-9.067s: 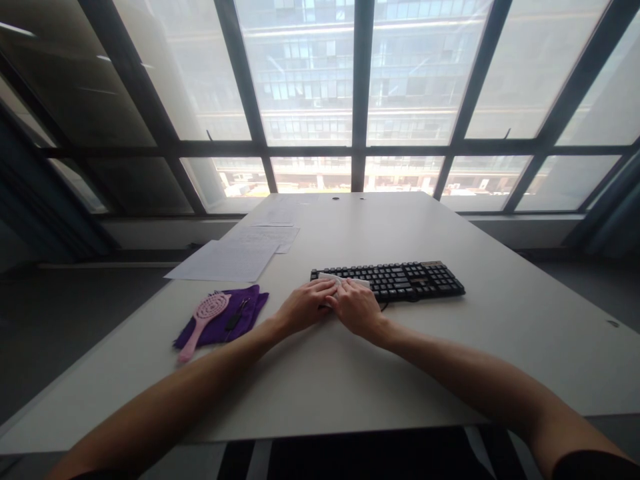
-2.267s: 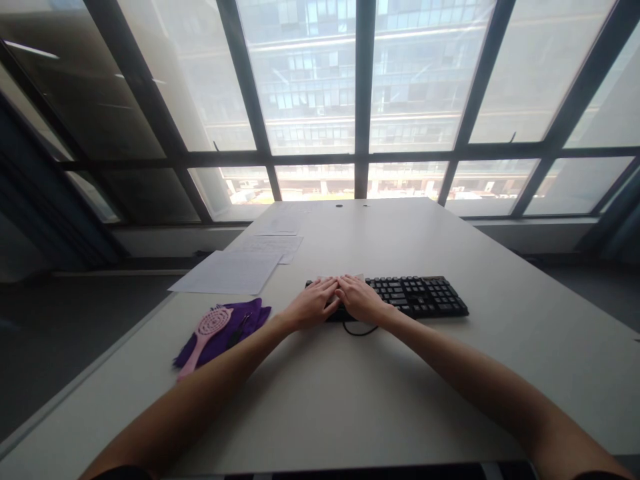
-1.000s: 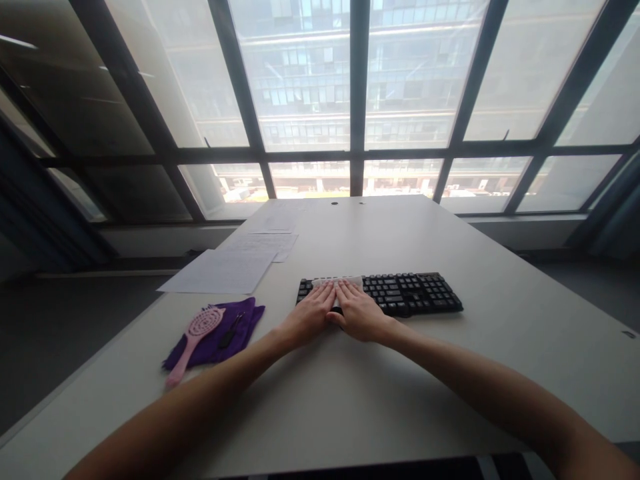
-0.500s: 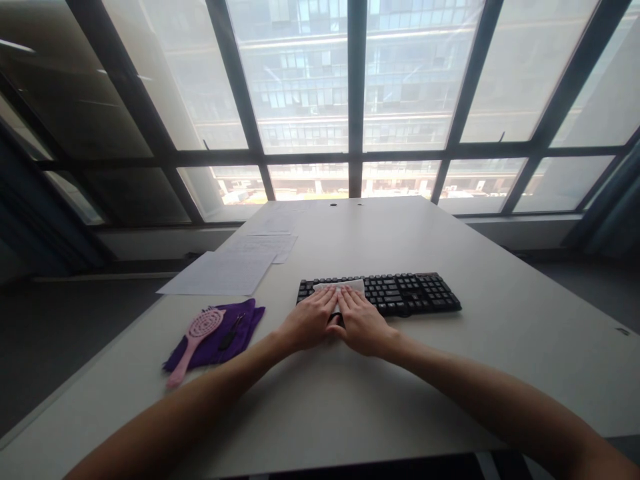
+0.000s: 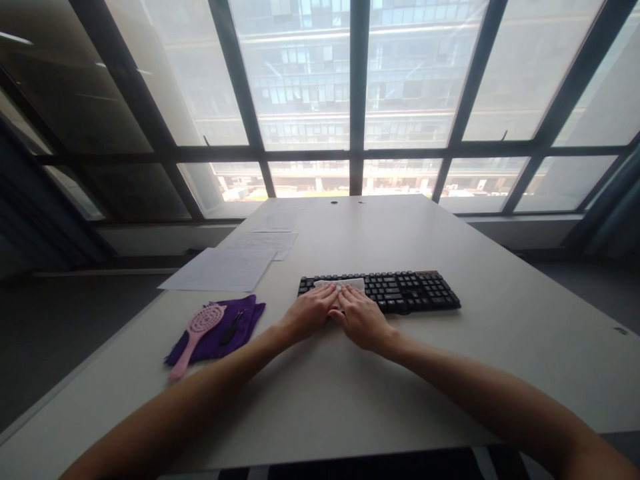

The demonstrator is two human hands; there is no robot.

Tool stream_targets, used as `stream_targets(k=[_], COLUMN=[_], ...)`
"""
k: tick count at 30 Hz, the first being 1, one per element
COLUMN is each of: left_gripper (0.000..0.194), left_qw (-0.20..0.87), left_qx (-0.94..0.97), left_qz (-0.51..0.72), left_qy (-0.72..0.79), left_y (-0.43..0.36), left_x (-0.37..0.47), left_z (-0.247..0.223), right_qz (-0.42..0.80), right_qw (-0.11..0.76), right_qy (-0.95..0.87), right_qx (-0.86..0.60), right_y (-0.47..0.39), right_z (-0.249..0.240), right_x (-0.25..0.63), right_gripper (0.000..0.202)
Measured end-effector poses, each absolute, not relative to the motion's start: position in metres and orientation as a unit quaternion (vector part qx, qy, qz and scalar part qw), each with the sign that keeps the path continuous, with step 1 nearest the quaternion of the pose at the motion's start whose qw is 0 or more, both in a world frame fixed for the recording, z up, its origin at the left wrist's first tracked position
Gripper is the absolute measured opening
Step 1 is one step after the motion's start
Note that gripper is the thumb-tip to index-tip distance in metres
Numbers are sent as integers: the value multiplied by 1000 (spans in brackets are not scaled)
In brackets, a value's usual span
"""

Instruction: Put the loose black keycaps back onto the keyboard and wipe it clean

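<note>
A black keyboard lies on the white table. Over its left part is a small white cloth, lying flat on the keys. My left hand rests on the cloth with its fingers stretched out and pointing forward. Beside it, touching it near the thumbs, my right hand lies on the same cloth, fingers also extended. The part of the cloth and keys beneath both hands is hidden.
To the left, a pink hairbrush and a small dark tool lie on a folded purple cloth. Behind them are several paper sheets. Large windows stand beyond the table's far edge.
The hands have shifted very slightly on the cloth, and the thumbs sit a little closer to it. The view has moved a little; the other objects look unmoved.
</note>
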State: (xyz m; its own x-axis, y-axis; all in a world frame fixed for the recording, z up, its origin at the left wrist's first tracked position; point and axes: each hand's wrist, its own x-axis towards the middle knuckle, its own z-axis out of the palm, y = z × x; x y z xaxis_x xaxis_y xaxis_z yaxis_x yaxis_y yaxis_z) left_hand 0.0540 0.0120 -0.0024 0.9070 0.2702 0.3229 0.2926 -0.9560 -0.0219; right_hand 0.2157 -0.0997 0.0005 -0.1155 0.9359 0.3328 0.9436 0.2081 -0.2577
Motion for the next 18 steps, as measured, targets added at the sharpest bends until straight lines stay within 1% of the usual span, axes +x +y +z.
stream_targets(k=[6,11,18], left_gripper=[46,48,40], left_qw=[70,94,118], left_qx=[-979,-979,-978], left_qz=[-134,-139,-152], left_qy=[-139,-118,-80], left_y=[9,5,5], left_x=[56,57,56], left_z=[-4,-4,-2], right_qz=[-11,-22,-30], right_qw=[214,215,215], right_qy=[-739,-739,-740], right_qx=[-639,-639,-637], right_y=[-100,-103,-107], right_z=[1,2,4], right_x=[213,211,209], right_gripper=[68,67,67])
